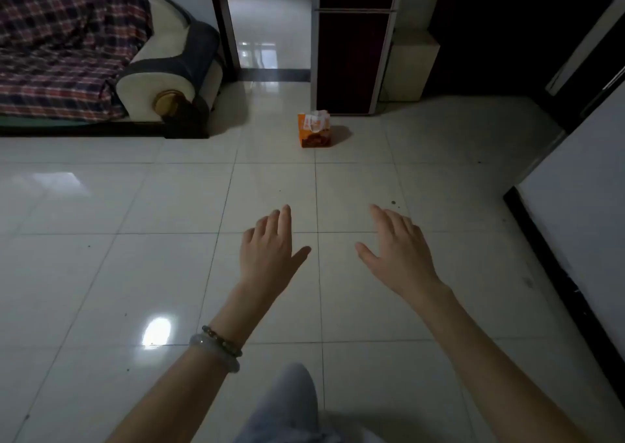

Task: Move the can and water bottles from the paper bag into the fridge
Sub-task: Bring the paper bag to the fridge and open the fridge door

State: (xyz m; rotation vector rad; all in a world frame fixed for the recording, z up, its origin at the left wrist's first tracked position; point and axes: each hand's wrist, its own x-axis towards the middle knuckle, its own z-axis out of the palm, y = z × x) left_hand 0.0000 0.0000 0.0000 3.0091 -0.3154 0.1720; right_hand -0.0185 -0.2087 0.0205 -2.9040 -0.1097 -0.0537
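Note:
An orange paper bag [314, 130] with white handles stands upright on the tiled floor, far ahead of me. Directly behind it rises a tall dark-red fridge [351, 60] with silver edges, both doors closed. The bag's contents are hidden from here; no can or bottle shows. My left hand [269, 251] and my right hand [399, 249] are stretched out in front of me above the floor, palms down, fingers apart, holding nothing. Both hands are well short of the bag. Two bracelets sit on my left wrist.
A sofa [162, 70] draped with a plaid blanket stands at the left. An open doorway [270, 29] lies between sofa and fridge. A white wall [581, 185] with dark skirting runs along the right. My leg shows at the bottom.

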